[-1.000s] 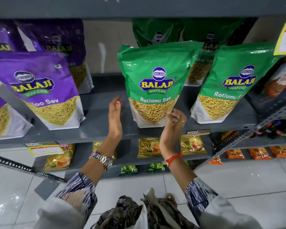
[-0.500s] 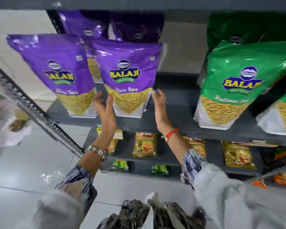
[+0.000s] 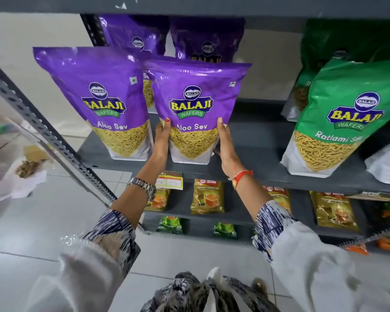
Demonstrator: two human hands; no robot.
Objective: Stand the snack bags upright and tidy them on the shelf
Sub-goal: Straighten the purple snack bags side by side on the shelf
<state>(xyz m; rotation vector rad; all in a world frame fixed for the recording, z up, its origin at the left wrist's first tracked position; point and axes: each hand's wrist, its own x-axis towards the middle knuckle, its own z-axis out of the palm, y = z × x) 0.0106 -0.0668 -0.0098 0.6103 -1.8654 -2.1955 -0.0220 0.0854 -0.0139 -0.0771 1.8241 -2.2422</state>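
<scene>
Both hands press flat against the sides of the front purple Aloo Sev bag (image 3: 195, 109), which stands near the front edge of the grey shelf (image 3: 252, 140). The left hand (image 3: 162, 140) is on the bag's left edge and the right hand (image 3: 225, 143) on its right edge, each with fingers (image 3: 167, 124) extended and held together, so the bag is clamped between 2 palms rather than pinched. The bag looks upright, its base resting on the shelf.

Just beside it on the left stands a second purple bag (image 3: 95, 100), so close that the left hand is wedged between the 2. Behind them, 2 more purple bags (image 3: 207, 48) sit further back, and a green Ratlami Sev bag (image 3: 340, 118) leans well apart on the right.

The main risk, as I judge it, is a squeeze on slippery film: the soft pouch could buckle at the waist, or slide forward off the shelf edge when released. Pulling the left hand out of that tight gap could also drag the neighbouring bag askew or tip it. If the base is not sitting flat, the bag may slump back onto the row behind
</scene>
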